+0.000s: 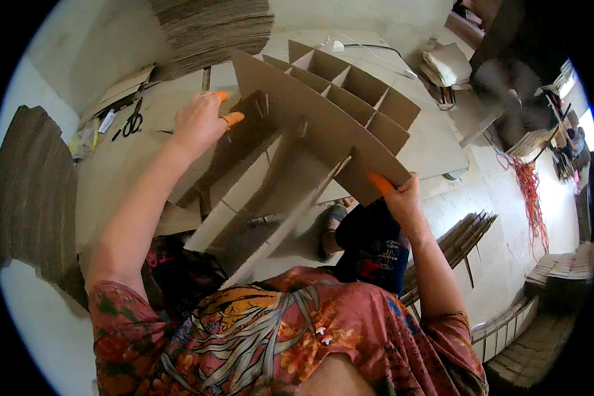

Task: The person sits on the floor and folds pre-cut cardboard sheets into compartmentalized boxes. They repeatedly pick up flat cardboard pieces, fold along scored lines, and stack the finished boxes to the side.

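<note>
A brown cardboard divider grid [350, 99] of interlocked slotted strips is tilted up in front of me, over the table's near edge. My right hand [403, 201] grips the right end of its long nearest strip, the orange-covered thumb on the face toward me. Several cross strips [261, 191] reach from that long strip down toward my lap. My left hand [204, 125] is beside the divider's left end, its orange-tipped fingers apart and nothing visible between them. Whether a fingertip touches the cardboard I cannot tell.
Black scissors [132, 120] lie on the table [435, 142] at the left. Cardboard stacks stand at the back [211, 30] and far left [33, 198]. A fan [511, 98] stands at the right, near hanging red strands [529, 198]. More assembled dividers [459, 241] are at lower right.
</note>
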